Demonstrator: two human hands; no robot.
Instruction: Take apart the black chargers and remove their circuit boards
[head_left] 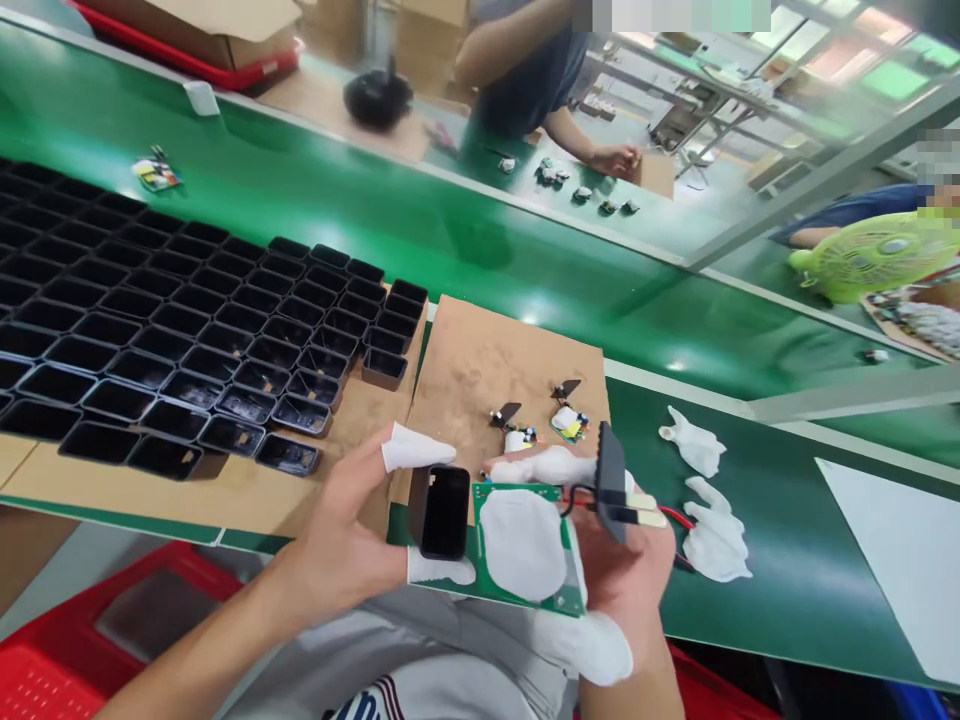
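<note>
My left hand (pixel 337 525) grips a small black plastic case (pixel 445 512) between finger and thumb, both in white finger cots. The case's open end faces up towards me. My right hand (pixel 630 565), also in white finger cots, holds a green circuit board (pixel 491 583) with a round white pad (pixel 523 545) on it. A black plate with metal prongs (pixel 611 482) hangs on wires at the board's right side, against my right fingers. Board and case are side by side, with the board just right of the case. Some right fingers are behind the board.
Rows of black cases (pixel 172 330) cover the left bench. Two small wired boards (pixel 568 422) lie on the cardboard (pixel 517 350) beyond my hands. White finger cots (pixel 712 535) and a white sheet (pixel 900 560) lie right. Across the bench are a co-worker's hand (pixel 619 160) and a green fan (pixel 877 255).
</note>
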